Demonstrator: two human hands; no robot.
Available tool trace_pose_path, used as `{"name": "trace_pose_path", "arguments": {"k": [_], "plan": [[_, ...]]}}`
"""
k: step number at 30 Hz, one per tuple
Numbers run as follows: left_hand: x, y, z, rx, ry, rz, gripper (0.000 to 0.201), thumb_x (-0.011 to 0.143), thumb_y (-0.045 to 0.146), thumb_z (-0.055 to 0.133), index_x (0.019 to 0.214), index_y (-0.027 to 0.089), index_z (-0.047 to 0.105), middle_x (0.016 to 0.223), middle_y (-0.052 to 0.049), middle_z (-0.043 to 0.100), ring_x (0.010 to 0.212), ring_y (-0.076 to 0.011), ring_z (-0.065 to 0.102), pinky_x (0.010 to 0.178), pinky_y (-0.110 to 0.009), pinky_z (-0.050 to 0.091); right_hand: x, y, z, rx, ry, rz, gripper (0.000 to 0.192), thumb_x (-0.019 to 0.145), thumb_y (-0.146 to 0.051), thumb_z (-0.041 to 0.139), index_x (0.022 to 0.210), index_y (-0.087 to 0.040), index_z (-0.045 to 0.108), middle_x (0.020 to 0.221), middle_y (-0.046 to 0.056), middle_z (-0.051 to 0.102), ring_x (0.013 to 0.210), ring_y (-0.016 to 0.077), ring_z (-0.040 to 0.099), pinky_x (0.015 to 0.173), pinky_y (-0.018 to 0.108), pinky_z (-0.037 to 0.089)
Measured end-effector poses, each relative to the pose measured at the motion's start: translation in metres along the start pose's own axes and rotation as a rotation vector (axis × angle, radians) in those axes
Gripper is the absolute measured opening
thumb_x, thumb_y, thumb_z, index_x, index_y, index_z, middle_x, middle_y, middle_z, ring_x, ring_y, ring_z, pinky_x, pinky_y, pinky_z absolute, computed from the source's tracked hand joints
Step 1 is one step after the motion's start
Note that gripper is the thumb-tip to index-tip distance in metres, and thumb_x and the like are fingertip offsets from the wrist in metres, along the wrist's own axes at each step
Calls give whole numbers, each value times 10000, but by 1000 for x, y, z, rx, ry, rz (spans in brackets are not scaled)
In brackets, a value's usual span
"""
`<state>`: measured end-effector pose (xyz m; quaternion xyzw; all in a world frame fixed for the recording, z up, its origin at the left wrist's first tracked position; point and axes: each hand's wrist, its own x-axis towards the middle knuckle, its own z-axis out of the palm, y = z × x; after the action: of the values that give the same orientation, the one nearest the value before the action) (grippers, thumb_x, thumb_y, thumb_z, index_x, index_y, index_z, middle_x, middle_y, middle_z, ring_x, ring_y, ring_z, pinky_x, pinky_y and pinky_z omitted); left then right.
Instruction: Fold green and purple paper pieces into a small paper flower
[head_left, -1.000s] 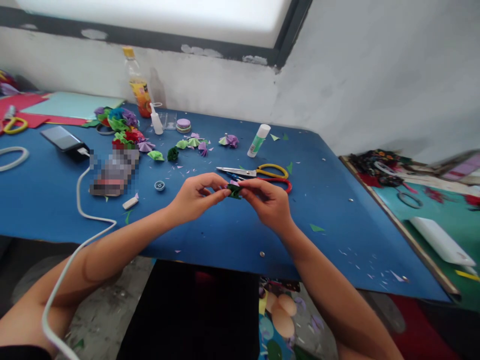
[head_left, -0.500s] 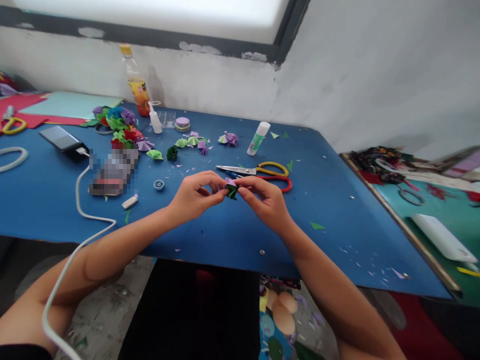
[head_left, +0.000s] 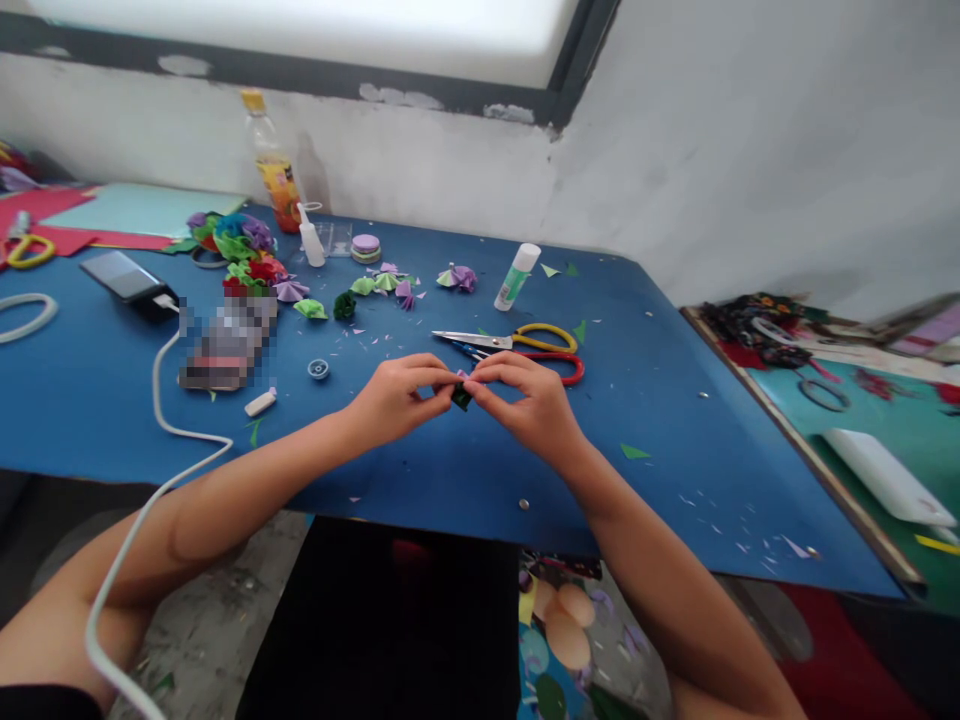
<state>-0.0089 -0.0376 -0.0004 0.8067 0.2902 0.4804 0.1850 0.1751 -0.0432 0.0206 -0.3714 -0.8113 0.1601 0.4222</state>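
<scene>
Folded green paper piece (head_left: 461, 396) — one — pinched between left hand (head_left: 397, 398) and right hand (head_left: 525, 400).

small folded paper piece (head_left: 461, 396): dark green, lilac edge
flat table top (head_left: 675, 440): blue
two pairs of scissors (head_left: 536, 350): yellow handles, red handles
upright glue stick (head_left: 516, 277): white and green

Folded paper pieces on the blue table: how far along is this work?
Done: a heap of colourful pleated paper flowers and loose purple and green paper fans lie at the back. In hand: left hand and right hand pinch a small dark green folded paper piece together. What remains is unclear; pink and teal paper sheets lie uncut.
</scene>
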Motion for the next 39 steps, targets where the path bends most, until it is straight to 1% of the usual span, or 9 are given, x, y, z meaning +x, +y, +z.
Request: {"name": "trace_pose_path", "arguments": {"k": [3,6,15,21,24,28,34,39], "plan": [[0,-1,0,-31,-38,-49,125,762,187,622,825,102,687,762,-59,664,589,-68,601,447,-102,494,0,-1,1,1,-21,5,86,800,-221,602,727,-180,622,785,29,628,731,143,600,709,292,501],[1,-2,0,-60,-74,-82,119,767,195,625,810,103,688,742,-52,658,588,-68,602,451,-102,494,0,-1,2,9,-44,13,102,807,-222,587,718,-177,607,780,29,624,729,143,595,710,297,497],[2,2,-2,-55,-50,-38,129,787,155,588,824,97,696,765,-59,670,566,-52,587,445,-86,481,0,-1,0,33,-32,10,78,795,-216,595,726,-181,607,793,28,616,731,139,588,707,296,491],[3,1,-5,-116,-135,-74,168,806,173,563,898,106,686,828,-72,663,581,-60,594,453,-108,497,0,-1,-2,26,-22,20,78,794,-221,594,724,-189,608,797,27,621,735,144,590,713,306,495],[3,0,-7,-142,-159,-84,186,819,176,547,930,106,680,853,-76,657,565,-57,594,482,-125,517,0,-2,-2,27,-19,25,81,795,-220,593,722,-190,606,798,27,621,737,145,591,713,306,494],[3,1,-7,-145,-163,-95,196,823,164,531,935,106,680,860,-75,654,567,-61,598,508,-141,535,1,-2,-3,35,-17,18,74,795,-208,595,726,-184,608,803,28,618,739,140,590,713,296,490],[3,2,-7,-158,-173,-158,204,832,210,525,921,119,685,857,-70,653,573,-63,602,484,-136,535,0,-2,-3,36,-17,10,70,794,-210,599,732,-181,614,804,24,617,744,137,591,710,290,486],[4,3,-7,-160,-158,-167,202,831,233,537,898,119,689,835,-67,657,577,-72,608,467,-139,528,0,-4,-3,24,-20,3,68,793,-219,598,736,-186,615,809,27,623,748,146,595,707,296,490]]}}
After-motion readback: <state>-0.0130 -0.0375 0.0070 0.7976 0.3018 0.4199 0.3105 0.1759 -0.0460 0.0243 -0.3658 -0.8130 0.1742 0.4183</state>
